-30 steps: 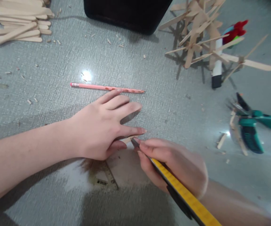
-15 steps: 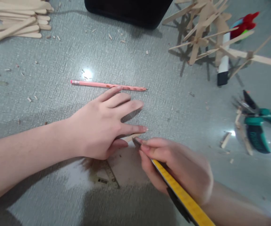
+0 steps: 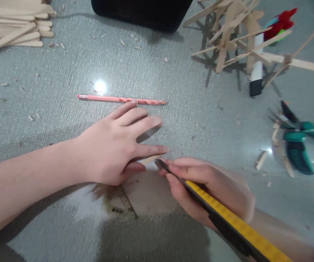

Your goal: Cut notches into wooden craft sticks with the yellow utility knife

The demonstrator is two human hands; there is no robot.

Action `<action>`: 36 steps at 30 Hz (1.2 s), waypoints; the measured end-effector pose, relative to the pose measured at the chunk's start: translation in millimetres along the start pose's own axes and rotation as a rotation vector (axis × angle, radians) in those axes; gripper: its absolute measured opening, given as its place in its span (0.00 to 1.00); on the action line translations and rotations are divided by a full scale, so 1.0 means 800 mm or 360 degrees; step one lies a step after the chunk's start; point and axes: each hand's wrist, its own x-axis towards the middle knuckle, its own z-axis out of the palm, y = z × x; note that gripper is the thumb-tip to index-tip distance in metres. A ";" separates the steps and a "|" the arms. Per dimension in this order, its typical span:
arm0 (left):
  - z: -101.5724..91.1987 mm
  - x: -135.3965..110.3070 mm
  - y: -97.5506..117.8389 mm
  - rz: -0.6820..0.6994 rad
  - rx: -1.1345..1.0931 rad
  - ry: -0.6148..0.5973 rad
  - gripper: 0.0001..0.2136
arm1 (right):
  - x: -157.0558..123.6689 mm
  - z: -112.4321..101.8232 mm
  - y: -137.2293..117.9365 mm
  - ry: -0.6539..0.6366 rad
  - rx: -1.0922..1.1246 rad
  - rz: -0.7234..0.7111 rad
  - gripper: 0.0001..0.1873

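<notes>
Yellow-and-black knife (image 3: 228,222), pink pencil (image 3: 120,99), teal-handled pliers (image 3: 299,142), grey table (image 3: 64,109)

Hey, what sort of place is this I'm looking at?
Most likely a hobby craft table: a pile of flat wooden craft sticks, a half-built model of wooden sticks, and the right hand holding a yellow-and-black utility knife.

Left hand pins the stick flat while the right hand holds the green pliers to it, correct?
Not quite: the head view shows the right hand holding a yellow knife to the stick; the pliers lie apart on the table. The left hand does pin the stick.
</notes>
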 end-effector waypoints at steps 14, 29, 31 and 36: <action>-0.014 -0.009 0.026 -0.0019 0.0018 0.0262 0.17 | -0.016 -0.008 0.021 0.0244 0.0479 0.0257 0.13; -0.010 -0.018 0.065 -0.0051 0.0206 0.0371 0.06 | -0.004 -0.009 0.017 0.0258 0.0509 0.0166 0.13; -0.011 -0.017 0.055 -0.0060 0.0096 0.0266 0.08 | -0.004 -0.010 0.017 0.0224 0.0473 0.0149 0.14; -0.010 -0.018 0.034 -0.0165 -0.0123 0.0241 0.07 | -0.003 -0.011 0.021 0.0128 0.0360 0.0069 0.16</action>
